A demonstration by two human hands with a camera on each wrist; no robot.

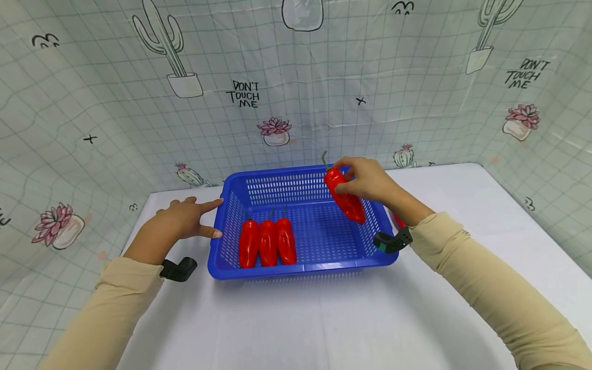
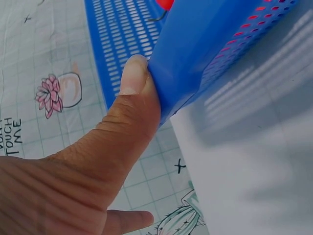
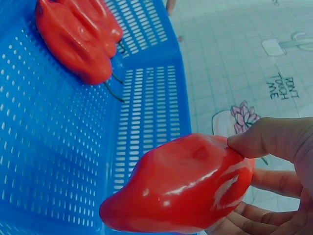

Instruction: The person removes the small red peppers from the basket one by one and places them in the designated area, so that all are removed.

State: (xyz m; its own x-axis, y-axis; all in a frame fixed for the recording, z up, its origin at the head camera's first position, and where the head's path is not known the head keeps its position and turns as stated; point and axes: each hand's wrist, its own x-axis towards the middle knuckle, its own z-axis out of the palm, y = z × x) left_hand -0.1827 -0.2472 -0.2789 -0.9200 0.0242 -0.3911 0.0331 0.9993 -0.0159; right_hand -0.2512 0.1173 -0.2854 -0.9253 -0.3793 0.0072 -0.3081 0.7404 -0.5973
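Observation:
My right hand (image 1: pixel 369 180) pinches a red pepper (image 1: pixel 346 198) near its stem end, thumb on one side and fingers on the other. The pepper is tilted above the right half of a blue plastic basket (image 1: pixel 302 268), and its tip points down to the right; the right wrist view shows its glossy skin closely. Three more red peppers (image 1: pixel 267 243) lie side by side in the basket's left part, stems toward the back. At the basket's left end, my left hand (image 1: pixel 178 218) touches the rim with outstretched thumb and index finger; its thumb (image 2: pixel 132 103) presses there in the left wrist view.
Something red (image 1: pixel 398 221) shows just outside the basket's right end, mostly hidden by my right wrist. The basket stands on a white table (image 1: pixel 287 318). A grid-patterned cloth (image 1: pixel 324 67) with cactus drawings hangs behind and at the sides.

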